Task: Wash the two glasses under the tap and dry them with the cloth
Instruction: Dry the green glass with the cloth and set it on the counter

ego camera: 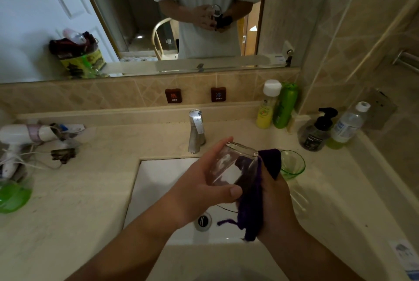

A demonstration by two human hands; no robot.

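My left hand [204, 183] grips a clear glass [229, 165] above the white sink [158, 181], its base tilted up and away from me. My right hand [275, 203] holds a dark purple cloth [254, 203] pressed against the glass's right side, with part of the cloth pushed inside it. A green glass [293, 164] stands upright on the counter just right of the sink, behind the cloth. The chrome tap [196, 130] sits behind the sink; no water is seen running.
Yellow and green bottles [277, 106], a black pump bottle [317, 131] and a clear bottle [348, 125] stand at the back right. A white hair dryer [22, 138] with cords and a green object [13, 196] lie on the left counter. A mirror hangs above.
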